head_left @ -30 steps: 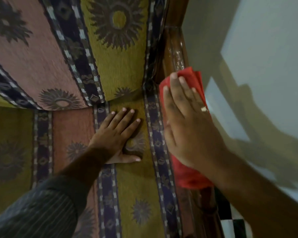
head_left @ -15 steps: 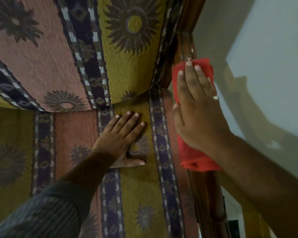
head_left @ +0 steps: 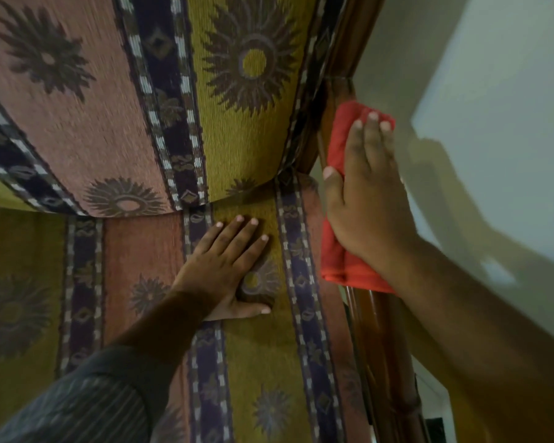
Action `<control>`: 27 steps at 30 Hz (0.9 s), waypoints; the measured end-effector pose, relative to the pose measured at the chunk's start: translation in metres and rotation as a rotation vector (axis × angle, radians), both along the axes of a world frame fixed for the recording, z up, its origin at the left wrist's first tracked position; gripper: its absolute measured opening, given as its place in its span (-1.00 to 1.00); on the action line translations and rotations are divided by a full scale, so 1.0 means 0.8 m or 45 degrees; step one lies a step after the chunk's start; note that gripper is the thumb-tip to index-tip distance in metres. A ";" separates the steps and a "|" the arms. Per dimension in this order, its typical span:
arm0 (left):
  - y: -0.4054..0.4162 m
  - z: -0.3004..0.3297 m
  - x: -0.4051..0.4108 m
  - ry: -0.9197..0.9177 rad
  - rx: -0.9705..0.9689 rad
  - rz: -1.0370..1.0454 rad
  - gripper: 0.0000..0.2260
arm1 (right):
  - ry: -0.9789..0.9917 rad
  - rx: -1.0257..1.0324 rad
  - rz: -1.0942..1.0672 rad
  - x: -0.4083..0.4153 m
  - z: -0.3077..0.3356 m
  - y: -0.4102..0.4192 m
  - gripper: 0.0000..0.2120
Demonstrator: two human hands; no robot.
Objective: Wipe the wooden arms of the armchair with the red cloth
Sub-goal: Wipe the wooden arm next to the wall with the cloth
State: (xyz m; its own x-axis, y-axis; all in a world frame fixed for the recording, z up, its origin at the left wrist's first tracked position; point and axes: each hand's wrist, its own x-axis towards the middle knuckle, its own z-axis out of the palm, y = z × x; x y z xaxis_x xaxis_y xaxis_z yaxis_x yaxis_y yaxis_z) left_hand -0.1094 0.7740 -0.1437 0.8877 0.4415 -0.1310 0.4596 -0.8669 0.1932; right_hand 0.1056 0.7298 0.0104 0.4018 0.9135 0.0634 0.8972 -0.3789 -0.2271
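Right of centre, red cloth folded into a thick pad, lying lengthwise along the wooden arm where it runs up toward the chair back. Right hand flat on top, fingers straight and together, thumb hooked round the cloth's left edge. Palm press, not a fist; the flat hand likely spreads pressure so the pad follows the rail. Cloth end sticks out below the wrist and past the fingertips above.

Left hand lower centre, spread open on the seat cushion, gripping nothing. Judged a brace: it takes the person's weight while leaning over the chair.

Back cushion fills the upper left, same striped sunburst fabric, meeting the seat in a crease just above the left fingertips. Pale wall on the right.

Hard to make out:
- The wood under the cloth is fully covered; contact assumed, not seen.
- Bare wood shows only below the cloth and as a dark sliver above it.
- The other arm of the chair is out of frame, so its state is unknown.
- Upper left is smeared by motion blur.
- Lower right corner is blocked by the right forearm.
- The rail's front end is cut by the bottom edge.
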 end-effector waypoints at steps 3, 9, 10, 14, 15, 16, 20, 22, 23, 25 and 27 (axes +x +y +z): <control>-0.001 -0.001 0.000 -0.009 -0.015 -0.002 0.08 | -0.222 -0.109 0.241 0.008 0.005 0.012 -0.35; 0.000 -0.002 0.000 -0.003 -0.029 -0.002 0.07 | -0.009 -0.135 0.200 0.031 0.017 0.061 -0.19; 0.001 -0.002 0.000 0.001 -0.027 -0.002 0.07 | 0.025 -0.112 0.157 0.032 0.017 0.067 -0.18; 0.002 -0.002 0.000 -0.007 -0.040 -0.005 0.07 | 0.118 -0.058 0.029 0.023 0.011 0.058 -0.19; 0.002 -0.002 0.000 -0.010 -0.049 -0.005 0.07 | 0.136 -0.051 -0.006 0.020 0.010 0.048 -0.20; 0.002 -0.002 0.000 -0.017 -0.049 -0.003 0.07 | 0.147 -0.046 -0.030 0.018 0.008 0.038 -0.21; 0.005 -0.006 0.001 -0.037 -0.038 -0.009 0.07 | -0.026 -0.078 0.103 0.015 0.007 0.023 -0.26; 0.005 -0.004 0.001 -0.024 -0.029 -0.012 0.07 | -0.110 -0.115 0.199 0.021 0.013 0.035 -0.24; 0.004 -0.002 0.000 -0.023 -0.038 -0.006 0.07 | -0.121 -0.127 0.227 0.024 0.015 0.043 -0.22; -0.009 -0.001 0.010 -0.031 0.013 -0.053 0.07 | -0.091 -0.131 0.215 0.040 0.022 0.044 -0.20; -0.009 -0.003 0.009 -0.018 0.014 -0.046 0.07 | -0.095 -0.125 0.208 0.044 0.021 0.051 -0.22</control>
State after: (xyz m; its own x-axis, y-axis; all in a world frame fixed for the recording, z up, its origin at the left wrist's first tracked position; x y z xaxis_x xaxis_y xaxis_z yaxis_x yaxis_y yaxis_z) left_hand -0.1022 0.7664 -0.1463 0.9049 0.4102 -0.1135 0.4250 -0.8851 0.1896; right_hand 0.1410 0.7707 0.0269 0.2455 0.9694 -0.0053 0.9614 -0.2442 -0.1271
